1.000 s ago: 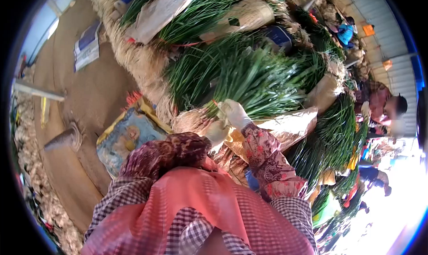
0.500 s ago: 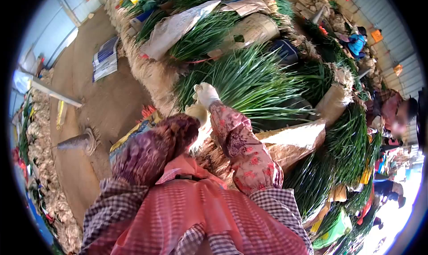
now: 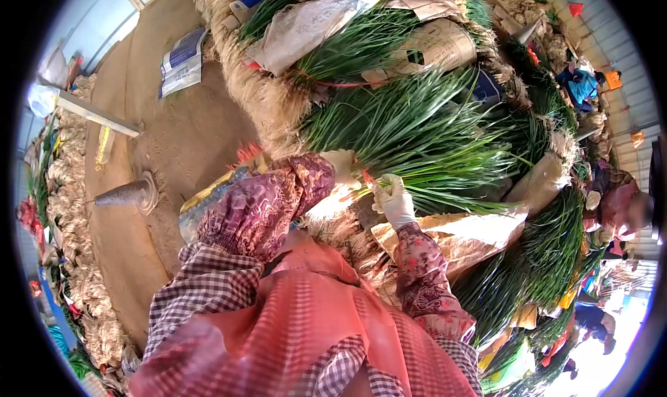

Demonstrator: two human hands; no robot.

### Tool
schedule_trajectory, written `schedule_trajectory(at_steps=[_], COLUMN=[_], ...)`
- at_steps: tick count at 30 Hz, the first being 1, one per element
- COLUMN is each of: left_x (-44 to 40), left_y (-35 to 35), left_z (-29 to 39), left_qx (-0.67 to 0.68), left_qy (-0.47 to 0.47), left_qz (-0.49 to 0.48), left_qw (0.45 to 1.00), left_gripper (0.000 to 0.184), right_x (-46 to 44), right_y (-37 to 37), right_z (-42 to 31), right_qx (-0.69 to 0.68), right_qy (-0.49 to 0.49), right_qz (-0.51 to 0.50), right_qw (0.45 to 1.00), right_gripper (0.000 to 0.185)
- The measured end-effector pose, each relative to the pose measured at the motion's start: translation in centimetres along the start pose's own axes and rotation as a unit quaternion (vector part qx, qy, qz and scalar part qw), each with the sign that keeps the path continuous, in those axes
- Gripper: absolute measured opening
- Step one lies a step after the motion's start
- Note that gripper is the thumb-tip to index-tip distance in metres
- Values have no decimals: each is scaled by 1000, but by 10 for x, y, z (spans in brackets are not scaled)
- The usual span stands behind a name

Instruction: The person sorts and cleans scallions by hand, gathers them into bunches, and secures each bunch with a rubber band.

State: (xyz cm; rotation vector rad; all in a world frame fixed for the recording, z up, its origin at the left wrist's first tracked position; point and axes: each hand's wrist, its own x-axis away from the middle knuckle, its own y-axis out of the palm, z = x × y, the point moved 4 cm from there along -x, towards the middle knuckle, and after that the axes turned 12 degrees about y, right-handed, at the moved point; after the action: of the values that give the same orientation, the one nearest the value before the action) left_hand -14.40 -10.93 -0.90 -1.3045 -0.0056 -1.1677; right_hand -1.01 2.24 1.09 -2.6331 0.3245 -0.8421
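Observation:
A bundle of long, thin green leaves (image 3: 445,147), chive-like, lies fanned out in front of me, its base towards my hands. My left hand (image 3: 340,166), in a pale glove, is closed at the bundle's base; its fingers are partly hidden. Just to the right, my right hand (image 3: 394,201), also gloved, is closed in a pinch beside the leaf bases. A thin red strip (image 3: 367,179) shows between the two hands, at the right fingertips. Pale roots of the stacked plants (image 3: 326,220) are below the hands.
More leaf bundles (image 3: 361,43) lie ahead under paper sacks (image 3: 319,25). A brown paper sheet (image 3: 472,241) is at right. On the dirt floor at left are a cone (image 3: 128,194) and a flattened sack (image 3: 183,67). Co-workers (image 3: 615,202) sit at far right.
My hands, close together before, are now apart sideways, the right one further right and lower. The red strip now shows between them. The view has shifted slightly.

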Motion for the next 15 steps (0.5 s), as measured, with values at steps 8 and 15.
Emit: schedule_trajectory(at_steps=[8,15], left_x=[13,55], left_y=[-12,7], left_z=[3,16], left_qx=[-11,-102], left_qy=[22,-34], left_qz=[-9,222], left_qw=[1000,969], left_gripper=[77,62], right_x=[-27,-68], right_y=[16,53], right_z=[1,-76], right_qx=[25,-138], right_qy=[213,60], right_qz=[-201,-114], right_qw=[956,982], right_gripper=[31,28])
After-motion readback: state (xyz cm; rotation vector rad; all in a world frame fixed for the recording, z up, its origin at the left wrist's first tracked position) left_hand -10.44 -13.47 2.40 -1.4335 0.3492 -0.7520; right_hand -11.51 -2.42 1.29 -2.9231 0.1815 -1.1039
